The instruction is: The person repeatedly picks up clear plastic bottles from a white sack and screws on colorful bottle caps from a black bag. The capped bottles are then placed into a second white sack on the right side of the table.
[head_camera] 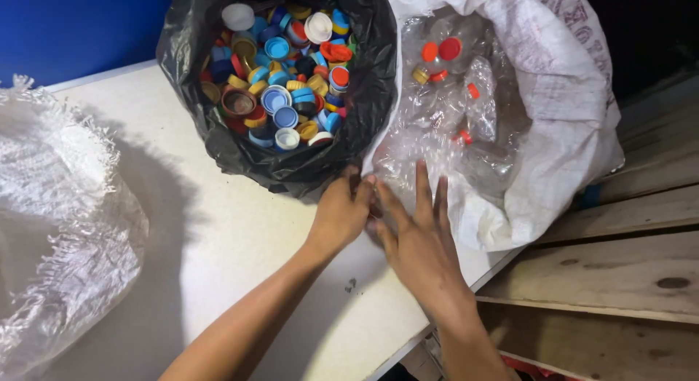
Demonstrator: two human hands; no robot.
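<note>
Reaching both hands to the mouth of the white woven sack [561,97] of clear plastic bottles [466,126].
Left grip [342,210] curled at sack edge, closure unclear; right grip [415,235] spread flat, holding nothing; black bag [189,53] of bottle caps [284,68] propped open just beyond, on desk [218,243].

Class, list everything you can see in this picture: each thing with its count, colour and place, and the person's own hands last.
black bag: one, black, top centre on the table, open.
bottle caps: many, blue, yellow, red, orange and white, inside the black bag.
white sack: one, white woven, right of the black bag, open.
plastic bottles: several, clear, some with red or orange caps, inside the white sack.
second sack: one, white woven, left edge.
table: one, white, under the bags.
wooden planks: several, brown, lower right.
blue wall: one, top left.
left hand: at the black bag's edge.
right hand: fingers spread at the white sack's mouth.
</note>
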